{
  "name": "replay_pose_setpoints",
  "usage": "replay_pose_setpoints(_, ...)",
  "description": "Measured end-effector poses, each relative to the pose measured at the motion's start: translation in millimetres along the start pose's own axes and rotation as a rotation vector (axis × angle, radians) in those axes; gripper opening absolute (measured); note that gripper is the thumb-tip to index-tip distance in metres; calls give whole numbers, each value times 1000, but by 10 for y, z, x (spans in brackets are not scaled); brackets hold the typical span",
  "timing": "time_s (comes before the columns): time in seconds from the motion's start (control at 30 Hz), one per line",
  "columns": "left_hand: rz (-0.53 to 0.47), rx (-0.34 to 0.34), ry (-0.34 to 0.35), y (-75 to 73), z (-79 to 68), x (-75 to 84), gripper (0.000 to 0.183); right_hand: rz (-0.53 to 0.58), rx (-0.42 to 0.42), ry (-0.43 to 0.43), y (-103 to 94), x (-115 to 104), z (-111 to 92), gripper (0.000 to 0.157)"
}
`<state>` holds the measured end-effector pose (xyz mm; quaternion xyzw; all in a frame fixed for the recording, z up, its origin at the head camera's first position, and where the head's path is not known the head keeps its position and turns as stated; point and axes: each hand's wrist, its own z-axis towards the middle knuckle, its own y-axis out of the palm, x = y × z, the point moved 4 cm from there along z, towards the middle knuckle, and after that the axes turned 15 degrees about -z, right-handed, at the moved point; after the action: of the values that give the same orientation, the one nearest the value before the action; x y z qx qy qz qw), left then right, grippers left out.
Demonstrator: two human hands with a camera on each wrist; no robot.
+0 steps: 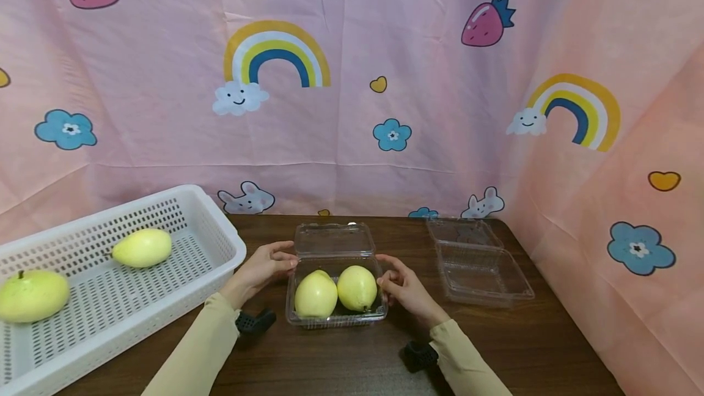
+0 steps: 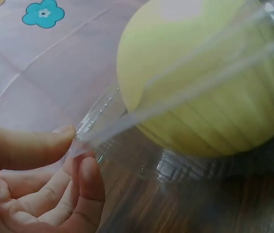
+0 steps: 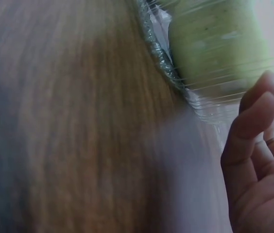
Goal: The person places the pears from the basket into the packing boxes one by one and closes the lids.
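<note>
A clear plastic clamshell container (image 1: 337, 322) stands on the table with its lid (image 1: 334, 239) raised at the back. Inside it, side by side, lie two yellow-green pears, the left pear (image 1: 316, 295) and the right pear (image 1: 357, 288). My left hand (image 1: 264, 269) pinches the container's rim on the left side between thumb and fingers; the left wrist view shows this grip close up. At the opposite side, my right hand (image 1: 406, 289) pinches the rim with bent fingers. The right wrist view shows its fingertips (image 3: 261, 114) at the clear wall, partly cut off by the frame.
A white perforated basket (image 1: 217, 225) on the left holds a pear (image 1: 143, 248) and another pear (image 1: 34, 296). A second clear clamshell container (image 1: 484, 271) stands open at the right back. Behind the dark wooden table (image 1: 308, 362) hangs a pink patterned cloth (image 1: 352, 47).
</note>
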<state>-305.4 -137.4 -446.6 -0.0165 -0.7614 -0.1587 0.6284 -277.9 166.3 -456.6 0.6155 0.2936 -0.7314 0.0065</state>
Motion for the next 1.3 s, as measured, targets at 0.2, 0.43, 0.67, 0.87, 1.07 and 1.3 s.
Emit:
replay_pose_setpoints(0.2,-33,-19,-7,-18,18,-16,59,21,32,18,12,-4,23,51)
replay_pose_setpoints(0.43,-79,-13,-34,17,15,-12,56,17,94,63,20,-22,67,53)
replay_pose_setpoints(0.67,-97,1,-68,27,8,-2,58,-56,141,126,-51,-5,231,51)
replay_pose_setpoints(0.87,-123,-2,-70,30,33,-27,58,-111,136,159,-103,39,393,52)
replay_pose_setpoints(1.07,-132,-7,-67,22,52,-49,57,-77,64,131,-109,85,486,58)
replay_pose_setpoints(1.3,-96,-4,-58,19,46,-21,56,25,7,112,-84,108,482,59)
